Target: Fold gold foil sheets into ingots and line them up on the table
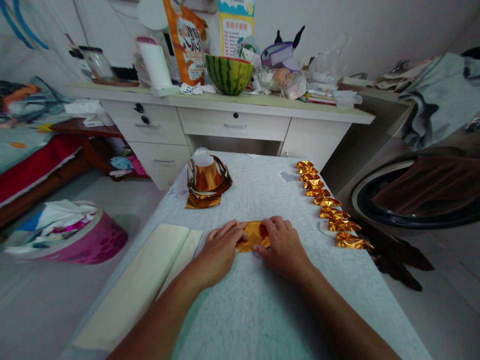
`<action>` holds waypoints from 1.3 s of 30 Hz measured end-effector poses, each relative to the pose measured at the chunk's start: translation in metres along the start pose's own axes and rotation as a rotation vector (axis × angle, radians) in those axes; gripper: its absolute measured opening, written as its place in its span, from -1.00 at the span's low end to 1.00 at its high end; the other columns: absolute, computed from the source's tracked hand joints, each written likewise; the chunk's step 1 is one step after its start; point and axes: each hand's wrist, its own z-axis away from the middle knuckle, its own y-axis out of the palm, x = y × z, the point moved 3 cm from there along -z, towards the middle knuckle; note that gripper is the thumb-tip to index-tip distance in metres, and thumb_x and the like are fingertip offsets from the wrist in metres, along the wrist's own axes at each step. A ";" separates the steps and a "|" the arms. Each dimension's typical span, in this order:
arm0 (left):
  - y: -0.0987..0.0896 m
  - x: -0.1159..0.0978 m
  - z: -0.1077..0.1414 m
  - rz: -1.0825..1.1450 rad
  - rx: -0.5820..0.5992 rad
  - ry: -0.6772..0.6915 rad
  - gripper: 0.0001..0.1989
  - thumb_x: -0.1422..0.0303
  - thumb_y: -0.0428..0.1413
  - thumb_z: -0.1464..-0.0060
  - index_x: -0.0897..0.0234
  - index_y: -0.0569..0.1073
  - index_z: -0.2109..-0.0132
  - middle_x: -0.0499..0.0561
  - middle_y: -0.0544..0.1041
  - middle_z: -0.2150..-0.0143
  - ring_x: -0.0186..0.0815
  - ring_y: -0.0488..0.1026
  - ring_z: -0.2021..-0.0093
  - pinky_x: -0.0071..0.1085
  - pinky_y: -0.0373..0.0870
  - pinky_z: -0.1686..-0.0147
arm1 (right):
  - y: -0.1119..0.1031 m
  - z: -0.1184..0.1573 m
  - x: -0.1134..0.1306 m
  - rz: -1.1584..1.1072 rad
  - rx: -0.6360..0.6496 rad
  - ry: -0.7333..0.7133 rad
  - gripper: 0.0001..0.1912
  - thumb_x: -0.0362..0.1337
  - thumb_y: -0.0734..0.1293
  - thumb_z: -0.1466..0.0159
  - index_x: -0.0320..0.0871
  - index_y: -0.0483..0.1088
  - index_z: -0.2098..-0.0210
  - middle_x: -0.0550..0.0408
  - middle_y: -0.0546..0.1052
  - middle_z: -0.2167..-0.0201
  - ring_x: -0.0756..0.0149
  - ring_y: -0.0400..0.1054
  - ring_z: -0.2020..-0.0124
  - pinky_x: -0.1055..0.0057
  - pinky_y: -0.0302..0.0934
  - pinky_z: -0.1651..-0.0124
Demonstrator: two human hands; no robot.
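Gold foil sheet (252, 237): on the cloth-covered table (255, 180), directly between the two hands, touched by both
Left hand (225, 245): fingers bent and close together, tips over the sheet's left edge; whether they pinch or only press, I cannot tell
Right hand (285, 246): partly closed, thumb at the near edge and fingers at the far right corner, holding the sheet's right end between them
Folded foil pieces (327, 202): lined up along the table's right edge, well apart from the right hand
Foil stack (207, 179): curled upright, beyond the left hand

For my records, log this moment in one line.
left hand: touching gold foil, left end | right hand: touching foil, right end | farther right: row of crumpled gold pieces
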 end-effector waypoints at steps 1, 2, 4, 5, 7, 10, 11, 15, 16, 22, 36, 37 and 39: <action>-0.001 0.000 0.000 -0.001 0.004 0.004 -0.59 0.57 -0.12 -0.07 0.10 0.32 -0.02 -0.08 0.16 -0.36 -0.24 -0.05 -0.38 -0.10 0.00 -0.25 | 0.000 -0.001 -0.004 -0.006 0.025 -0.002 -0.55 -0.07 0.40 -0.13 -0.07 0.31 0.03 -0.02 0.35 0.05 0.11 0.21 0.10 0.23 0.11 0.09; -0.001 0.000 0.000 -0.001 0.005 0.005 -0.58 0.58 -0.12 -0.06 0.10 0.33 -0.02 -0.09 0.16 -0.36 -0.23 -0.05 -0.38 -0.10 0.00 -0.25 | -0.001 -0.002 -0.007 -0.012 0.053 -0.004 -0.55 -0.09 0.40 -0.14 -0.05 0.31 0.02 -0.01 0.35 0.03 0.12 0.21 0.10 0.24 0.11 0.09; -0.003 -0.001 -0.001 -0.001 0.011 0.005 -0.56 0.59 -0.12 -0.04 0.09 0.34 -0.01 -0.10 0.17 -0.36 -0.23 -0.04 -0.38 -0.10 0.00 -0.25 | -0.003 -0.004 -0.013 -0.022 0.103 -0.010 -0.53 -0.12 0.39 -0.15 -0.01 0.30 -0.03 -0.01 0.33 -0.02 0.12 0.21 0.08 0.23 0.10 0.09; -0.004 -0.002 -0.001 -0.001 0.015 0.000 -0.56 0.59 -0.13 -0.03 0.09 0.34 -0.01 -0.10 0.17 -0.36 -0.24 -0.04 -0.38 -0.10 0.00 -0.25 | -0.004 -0.005 -0.016 -0.029 0.125 -0.016 -0.52 -0.14 0.39 -0.15 0.00 0.29 -0.06 -0.01 0.32 -0.04 0.12 0.21 0.07 0.23 0.10 0.08; -0.006 -0.004 -0.001 0.002 0.030 -0.010 -0.56 0.59 -0.14 -0.04 0.10 0.34 -0.01 -0.09 0.18 -0.35 -0.24 -0.04 -0.38 -0.11 -0.01 -0.25 | -0.006 -0.006 -0.020 -0.045 0.161 -0.032 -0.48 -0.18 0.39 -0.16 0.00 0.28 -0.10 -0.01 0.31 -0.08 0.12 0.20 0.05 0.23 0.09 0.05; -0.007 -0.006 -0.001 0.012 0.041 -0.005 -0.57 0.59 -0.15 -0.05 0.11 0.33 -0.01 -0.09 0.16 -0.36 -0.24 -0.06 -0.38 -0.12 -0.01 -0.26 | -0.009 -0.006 -0.022 -0.068 0.200 -0.056 -0.44 -0.26 0.37 -0.17 -0.02 0.25 -0.15 -0.02 0.29 -0.11 0.12 0.19 0.03 0.23 0.09 0.00; -0.007 -0.007 -0.001 0.016 0.044 0.001 -0.57 0.58 -0.15 -0.05 0.11 0.32 -0.01 -0.09 0.16 -0.36 -0.24 -0.07 -0.38 -0.12 -0.02 -0.26 | -0.010 -0.006 -0.023 -0.076 0.210 -0.062 -0.44 -0.29 0.36 -0.17 -0.02 0.25 -0.16 -0.02 0.28 -0.12 0.12 0.19 0.02 0.23 0.09 -0.02; -0.009 -0.006 -0.001 0.030 0.054 0.016 -0.57 0.58 -0.15 -0.04 0.10 0.31 -0.01 -0.11 0.15 -0.36 -0.25 -0.09 -0.39 -0.11 -0.03 -0.27 | -0.010 -0.005 -0.028 -0.111 0.223 -0.095 -0.41 -0.39 0.31 -0.17 -0.02 0.24 -0.19 -0.03 0.26 -0.14 0.14 0.18 0.00 0.23 0.08 -0.05; -0.009 -0.006 -0.001 0.031 0.055 0.017 -0.55 0.59 -0.15 -0.03 0.10 0.31 -0.01 -0.11 0.15 -0.36 -0.25 -0.09 -0.39 -0.11 -0.04 -0.27 | -0.010 -0.005 -0.029 -0.120 0.219 -0.110 -0.42 -0.41 0.29 -0.18 -0.02 0.23 -0.19 -0.03 0.26 -0.14 0.15 0.18 -0.01 0.24 0.08 -0.05; -0.010 -0.006 0.001 0.038 0.042 0.034 -0.51 0.63 -0.14 0.05 0.11 0.31 0.00 -0.11 0.14 -0.36 -0.23 -0.08 -0.39 -0.08 -0.04 -0.28 | -0.010 -0.002 -0.029 -0.124 0.174 -0.165 -0.48 -0.42 0.18 -0.23 -0.03 0.24 -0.17 -0.02 0.29 -0.10 0.19 0.21 0.03 0.26 0.08 -0.01; -0.004 -0.007 -0.001 0.033 -0.062 0.025 -0.72 0.51 -0.03 -0.09 0.10 0.34 0.08 -0.07 0.26 -0.29 -0.19 0.03 -0.34 -0.07 0.02 -0.22 | -0.001 0.007 0.014 0.146 -0.068 0.059 -0.35 0.26 0.24 -0.13 -0.08 0.30 0.01 -0.11 0.35 0.07 -0.03 0.20 0.09 0.13 0.07 0.13; -0.004 -0.006 -0.001 0.035 -0.057 0.024 -0.71 0.52 -0.04 -0.08 0.10 0.34 0.08 -0.07 0.26 -0.29 -0.19 0.02 -0.34 -0.08 0.01 -0.22 | -0.002 0.008 0.014 0.146 -0.060 0.056 -0.37 0.24 0.25 -0.14 -0.08 0.30 0.01 -0.11 0.35 0.06 -0.03 0.20 0.09 0.12 0.07 0.13; -0.004 -0.006 -0.001 0.038 -0.050 0.024 -0.68 0.55 -0.04 -0.05 0.10 0.34 0.08 -0.08 0.25 -0.30 -0.20 0.01 -0.35 -0.08 0.00 -0.23 | -0.003 0.007 0.012 0.136 -0.036 0.050 -0.41 0.18 0.28 -0.15 -0.08 0.29 0.00 -0.10 0.34 0.03 -0.02 0.20 0.08 0.13 0.08 0.13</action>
